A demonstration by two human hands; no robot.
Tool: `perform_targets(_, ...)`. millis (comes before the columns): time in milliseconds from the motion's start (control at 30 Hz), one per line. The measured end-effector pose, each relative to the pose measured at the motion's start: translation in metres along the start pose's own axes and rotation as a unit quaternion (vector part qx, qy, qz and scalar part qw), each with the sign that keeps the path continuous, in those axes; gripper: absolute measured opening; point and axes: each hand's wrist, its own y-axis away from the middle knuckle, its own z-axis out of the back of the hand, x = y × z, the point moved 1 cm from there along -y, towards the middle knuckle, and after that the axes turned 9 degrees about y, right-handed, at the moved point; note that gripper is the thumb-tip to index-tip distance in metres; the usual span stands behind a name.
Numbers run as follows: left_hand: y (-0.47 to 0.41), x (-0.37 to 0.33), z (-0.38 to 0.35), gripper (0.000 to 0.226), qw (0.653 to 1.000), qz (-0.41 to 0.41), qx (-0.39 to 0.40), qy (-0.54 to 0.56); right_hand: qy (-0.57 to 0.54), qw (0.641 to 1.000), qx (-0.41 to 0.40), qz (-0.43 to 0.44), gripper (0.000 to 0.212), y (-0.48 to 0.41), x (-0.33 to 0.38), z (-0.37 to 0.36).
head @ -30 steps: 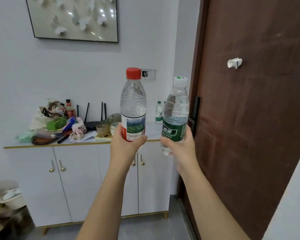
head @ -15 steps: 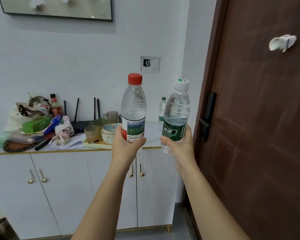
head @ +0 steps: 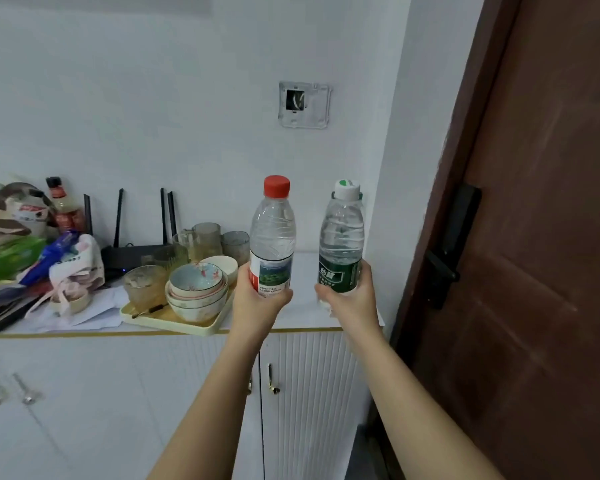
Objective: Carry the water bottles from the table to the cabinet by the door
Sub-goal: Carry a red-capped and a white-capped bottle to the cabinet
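My left hand [head: 257, 303] grips the lower part of a clear water bottle with a red cap [head: 272, 233], held upright. A second clear bottle, with a white cap and green label [head: 342, 237], stands upright in the grip of my right hand [head: 350, 301]. Both bottles hover over the right end of the white cabinet top [head: 305, 313], which has a gold front edge. The brown door [head: 534, 237] is just to the right of the cabinet.
A pale tray [head: 174, 322] with stacked bowls [head: 196, 289] and glasses sits left of my hands. Further left lie a black router [head: 132, 252], bags, packets and a sauce bottle [head: 61, 207]. A black door handle [head: 445, 258] juts out at the right.
I have come closer to the cabinet; it fills more of the view. Both hands with their bottles are now over the cabinet's right end. The small bottle seen behind them is now hidden.
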Motion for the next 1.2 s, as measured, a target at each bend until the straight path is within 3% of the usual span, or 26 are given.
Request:
perform_targets(433, -0.168, 0.136, -0.029, 0.049, 0.998, 0.041, 0.024, -0.051, 0.069, 0.995, 0.005, -0.067, 0.070, -0.145, -0.111, -0.065)
perform_targets(600, -0.206, 0.183, -0.039, 0.057, 0.994, 0.077, 0.019, -0.069, 0.087, 0.991, -0.014, -0.097, 0.069, -0.178, -0.143, -0.078)
perform_targets(1000, -0.235, 0.219, -0.066, 0.057, 0.992, 0.100, 0.015, -0.076, 0.090, 0.991, 0.000, -0.100, 0.069, -0.229, -0.183, -0.091)
perform_targets(1200, -0.257, 0.224, -0.059, 0.067, 0.972, 0.096, 0.059, -0.206, 0.162, 0.982, 0.042, -0.088, 0.077, -0.244, -0.193, -0.086)
